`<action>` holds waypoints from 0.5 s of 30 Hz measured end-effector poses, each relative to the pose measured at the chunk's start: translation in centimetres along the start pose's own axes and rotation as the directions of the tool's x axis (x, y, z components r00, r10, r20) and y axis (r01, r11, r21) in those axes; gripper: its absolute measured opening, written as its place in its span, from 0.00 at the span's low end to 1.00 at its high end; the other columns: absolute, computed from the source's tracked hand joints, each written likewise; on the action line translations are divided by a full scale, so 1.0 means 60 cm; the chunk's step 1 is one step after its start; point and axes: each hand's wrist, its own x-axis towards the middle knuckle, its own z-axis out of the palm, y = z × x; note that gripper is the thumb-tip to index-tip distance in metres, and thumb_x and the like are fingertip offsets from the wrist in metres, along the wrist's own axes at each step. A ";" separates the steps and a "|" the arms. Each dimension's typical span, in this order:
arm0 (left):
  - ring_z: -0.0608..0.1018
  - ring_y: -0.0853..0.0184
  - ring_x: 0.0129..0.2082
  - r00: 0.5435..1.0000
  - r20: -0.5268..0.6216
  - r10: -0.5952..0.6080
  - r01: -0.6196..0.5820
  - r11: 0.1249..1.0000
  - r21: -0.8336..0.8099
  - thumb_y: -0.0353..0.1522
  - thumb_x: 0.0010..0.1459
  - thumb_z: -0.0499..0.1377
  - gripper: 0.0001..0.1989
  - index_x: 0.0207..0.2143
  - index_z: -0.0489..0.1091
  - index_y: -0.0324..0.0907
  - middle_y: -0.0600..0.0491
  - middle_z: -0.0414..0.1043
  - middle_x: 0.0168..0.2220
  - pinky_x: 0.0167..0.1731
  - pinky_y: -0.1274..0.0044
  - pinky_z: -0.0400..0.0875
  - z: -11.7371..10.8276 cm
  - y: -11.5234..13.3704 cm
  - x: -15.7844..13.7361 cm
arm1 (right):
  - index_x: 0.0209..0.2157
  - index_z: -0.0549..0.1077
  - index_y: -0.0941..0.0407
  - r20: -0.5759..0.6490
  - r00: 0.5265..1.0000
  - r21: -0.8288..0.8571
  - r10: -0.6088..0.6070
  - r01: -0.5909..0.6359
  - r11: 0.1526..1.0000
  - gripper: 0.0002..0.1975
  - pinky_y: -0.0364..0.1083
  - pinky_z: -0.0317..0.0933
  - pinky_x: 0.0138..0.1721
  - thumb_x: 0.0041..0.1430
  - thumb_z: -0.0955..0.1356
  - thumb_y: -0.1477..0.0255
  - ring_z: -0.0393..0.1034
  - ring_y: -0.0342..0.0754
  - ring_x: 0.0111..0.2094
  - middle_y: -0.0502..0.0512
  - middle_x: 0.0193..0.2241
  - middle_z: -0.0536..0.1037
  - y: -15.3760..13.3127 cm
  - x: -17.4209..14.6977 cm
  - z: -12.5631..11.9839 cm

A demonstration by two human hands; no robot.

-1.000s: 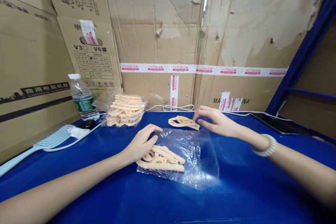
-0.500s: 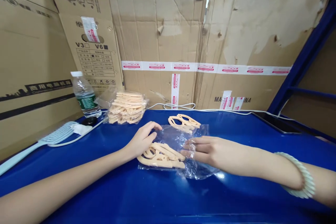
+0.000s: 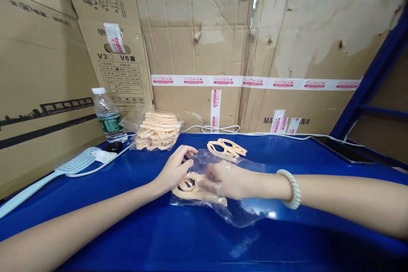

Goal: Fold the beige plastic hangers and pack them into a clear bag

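Just below frame centre, cream openwork plastic pieces (image 3: 191, 195) lie lengthwise left-to-right in a clear plastic bag (image 3: 239, 217), under and leftward of my curled right hand (image 3: 227, 180); my bent left hand (image 3: 176, 166) borders their upper left; both grips unclear.

Your left hand (image 3: 177, 169), loosely curled, points toward two o'clock; your right hand (image 3: 231, 180), knuckles bent, points toward nine.

Beige pieces (image 3: 186, 195) — inside clear bag (image 3: 237, 217)
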 end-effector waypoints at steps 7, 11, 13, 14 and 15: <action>0.74 0.55 0.46 0.993 0.034 -0.112 0.114 0.991 -0.074 0.36 0.52 0.54 0.19 0.46 0.69 0.39 0.44 0.73 0.45 0.51 0.62 0.64 0.005 0.005 -0.001 | 0.16 0.58 0.56 0.178 0.976 0.035 0.123 -0.131 0.991 0.26 0.41 0.43 0.18 0.56 0.71 0.57 0.48 0.38 0.17 0.42 0.14 0.54 -0.009 0.019 -0.017; 0.74 0.55 0.47 0.987 0.068 -0.146 0.153 0.980 -0.130 0.37 0.53 0.55 0.19 0.47 0.69 0.42 0.47 0.74 0.43 0.52 0.63 0.63 0.008 0.013 -0.005 | 0.14 0.58 0.55 0.285 0.926 -0.024 0.248 -0.251 0.968 0.26 0.42 0.46 0.19 0.51 0.74 0.59 0.53 0.40 0.18 0.42 0.13 0.56 -0.029 0.030 -0.028; 0.74 0.57 0.46 0.987 0.060 -0.150 0.158 0.974 -0.165 0.36 0.52 0.56 0.19 0.47 0.69 0.43 0.49 0.73 0.41 0.50 0.64 0.64 0.008 0.019 -0.008 | 0.15 0.60 0.55 0.310 0.907 -0.048 0.285 -0.285 0.957 0.23 0.42 0.47 0.20 0.49 0.75 0.62 0.55 0.41 0.19 0.43 0.14 0.58 -0.034 0.034 -0.032; 0.74 0.57 0.45 0.987 0.051 -0.152 0.159 0.970 -0.185 0.36 0.52 0.56 0.19 0.47 0.68 0.43 0.50 0.72 0.40 0.49 0.65 0.65 0.008 0.022 -0.010 | 0.15 0.62 0.55 0.314 0.902 -0.056 0.296 -0.294 0.954 0.22 0.42 0.48 0.21 0.49 0.75 0.64 0.56 0.41 0.20 0.43 0.15 0.59 -0.037 0.035 -0.033; 0.74 0.58 0.44 0.987 0.041 -0.156 0.161 0.965 -0.206 0.36 0.51 0.56 0.20 0.47 0.68 0.43 0.50 0.70 0.40 0.47 0.66 0.66 0.009 0.025 -0.012 | 0.16 0.63 0.56 0.315 0.899 -0.062 0.304 -0.300 0.952 0.20 0.42 0.48 0.21 0.49 0.75 0.65 0.57 0.42 0.21 0.43 0.16 0.60 -0.038 0.035 -0.033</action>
